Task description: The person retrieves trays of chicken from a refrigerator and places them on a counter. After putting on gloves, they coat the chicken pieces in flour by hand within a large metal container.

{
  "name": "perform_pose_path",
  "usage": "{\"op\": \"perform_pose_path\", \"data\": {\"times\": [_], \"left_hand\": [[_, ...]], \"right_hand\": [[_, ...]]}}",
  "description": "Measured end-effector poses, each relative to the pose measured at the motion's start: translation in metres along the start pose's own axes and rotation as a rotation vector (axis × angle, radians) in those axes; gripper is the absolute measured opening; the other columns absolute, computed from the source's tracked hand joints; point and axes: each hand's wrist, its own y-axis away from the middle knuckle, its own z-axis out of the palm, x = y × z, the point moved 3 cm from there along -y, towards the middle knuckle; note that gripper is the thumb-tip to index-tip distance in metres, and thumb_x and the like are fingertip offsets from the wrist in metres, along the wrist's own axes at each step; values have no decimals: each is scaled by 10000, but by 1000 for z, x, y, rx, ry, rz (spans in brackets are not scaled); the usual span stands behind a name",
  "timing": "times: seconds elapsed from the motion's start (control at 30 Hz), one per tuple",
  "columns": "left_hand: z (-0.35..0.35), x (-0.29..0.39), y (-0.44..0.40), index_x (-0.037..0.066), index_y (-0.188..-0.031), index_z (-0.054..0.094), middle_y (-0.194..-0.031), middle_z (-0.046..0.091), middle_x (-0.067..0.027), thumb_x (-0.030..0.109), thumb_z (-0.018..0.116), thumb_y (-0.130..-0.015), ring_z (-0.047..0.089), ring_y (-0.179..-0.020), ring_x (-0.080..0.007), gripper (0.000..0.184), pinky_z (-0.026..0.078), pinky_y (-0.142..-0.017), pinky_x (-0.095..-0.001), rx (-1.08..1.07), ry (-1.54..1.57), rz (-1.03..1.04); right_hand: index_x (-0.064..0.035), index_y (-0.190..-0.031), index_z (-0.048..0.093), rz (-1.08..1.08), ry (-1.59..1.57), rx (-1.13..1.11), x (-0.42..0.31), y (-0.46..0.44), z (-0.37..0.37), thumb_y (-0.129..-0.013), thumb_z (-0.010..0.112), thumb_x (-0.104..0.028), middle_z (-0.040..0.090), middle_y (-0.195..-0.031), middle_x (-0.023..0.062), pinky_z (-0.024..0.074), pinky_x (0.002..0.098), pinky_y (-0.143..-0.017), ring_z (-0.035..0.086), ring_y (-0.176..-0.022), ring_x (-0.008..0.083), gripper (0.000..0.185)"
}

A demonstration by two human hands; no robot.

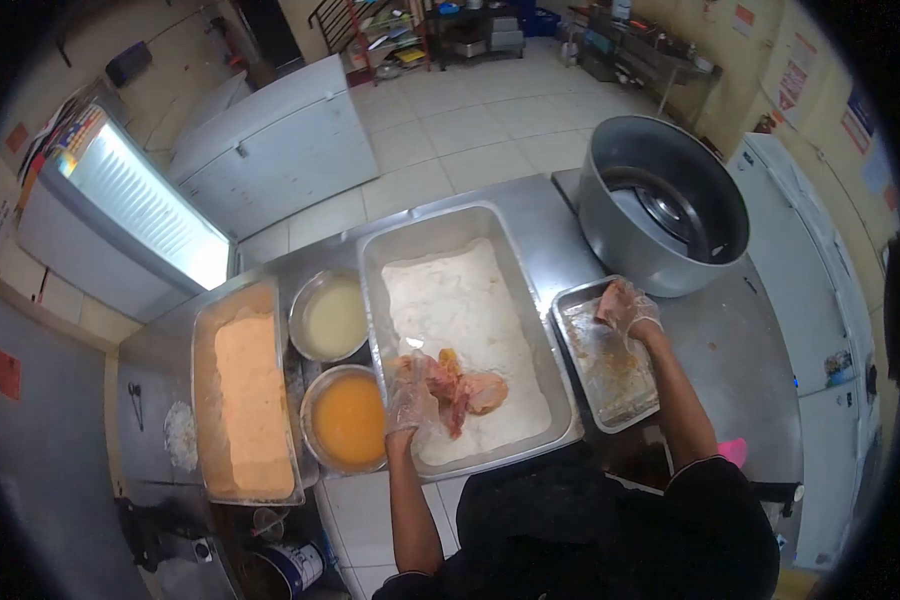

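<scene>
My left hand (407, 398), in a clear plastic glove, has its fingers closed on a piece of raw chicken (433, 374) over the deep tray of white flour (460, 290). Another raw chicken piece (485, 393) lies right beside it on the flour. On the right, my gloved right hand (630, 312) grips a raw chicken piece (610, 303) at the far end of a shallow metal tray (610, 375), whose bottom is wet and stained. The glove hides part of that piece.
Left of the flour stand a bowl of pale liquid (333, 315), a bowl of orange liquid (348, 417) and a tray of orange-tinted powder (253, 400). A large deep pot (660, 205) stands at the back right. Tongs (136, 400) lie far left.
</scene>
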Motion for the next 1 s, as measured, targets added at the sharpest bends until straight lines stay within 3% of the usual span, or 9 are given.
{"op": "perform_pose_path", "data": {"times": [0.1,0.17,0.37,0.5,0.57,0.6,0.67,0.9,1.0], "left_hand": [[-7,-7,24,70,-1394,364,-1110,624,-151,327,608,-900,644,-913,-232,608,510,-663,-290,10,625,102],[-14,-1,32,81,-1400,360,-1119,621,-152,355,611,-899,639,-929,-226,624,506,-651,-272,-21,828,173],[-41,33,50,61,-1347,418,-1162,623,-128,356,566,-945,634,-987,-193,520,489,-674,-274,-107,1035,-95],[-36,29,59,33,-1287,471,-1120,640,-98,305,553,-962,640,-982,-164,431,480,-679,-259,-134,1003,-102],[-35,26,63,30,-1288,474,-1123,632,-98,289,548,-962,637,-979,-161,423,482,-684,-262,-139,971,-91],[-34,30,62,26,-1289,476,-1126,625,-97,273,544,-961,634,-977,-158,416,484,-689,-265,-154,931,-81],[-30,51,58,24,-1294,472,-1136,618,-98,268,542,-961,629,-986,-156,419,485,-698,-266,-195,913,-46],[28,107,54,0,-1233,517,-1102,600,-78,253,522,-966,618,-886,-159,368,497,-700,-286,-299,1045,275],[41,140,61,-15,-1218,513,-1068,602,-90,280,512,-971,600,-842,-173,385,483,-682,-300,-135,818,423]], "right_hand": [[-77,-1192,548,176,140,-190,16,-3,60,-846,554,-297,582,-1176,215,447,441,-943,573,-1072,377,410],[-69,-1179,562,189,162,7,9,-1,62,-842,514,-252,561,-1209,230,447,446,-946,563,-1085,394,386],[-51,-1004,614,-141,318,-206,5,-12,61,-841,501,-266,601,-1093,212,464,467,-882,585,-1015,387,292],[-57,-957,604,-41,232,-294,-24,-13,-2,-829,539,-208,602,-1009,192,487,395,-856,608,-958,335,209],[-65,-967,579,295,-360,-210,-23,-1,-24,-839,611,-136,593,-968,120,485,324,-846,608,-921,246,150],[-65,-967,579,296,-353,-204,-22,4,-19,-839,611,-136,593,-968,120,485,324,-846,608,-921,246,150],[-65,-1015,549,136,-1211,-60,-21,11,-16,-883,634,-116,565,-974,48,462,290,-860,567,-924,165,166],[-65,-1199,530,-148,-960,-79,-161,42,-69,-957,554,-183,558,-1135,34,458,315,-894,540,-1031,155,270],[-26,-1175,573,-87,-1115,-30,-225,55,-67,-943,544,-269,601,-1163,145,453,360,-924,585,-1083,276,337]]}}
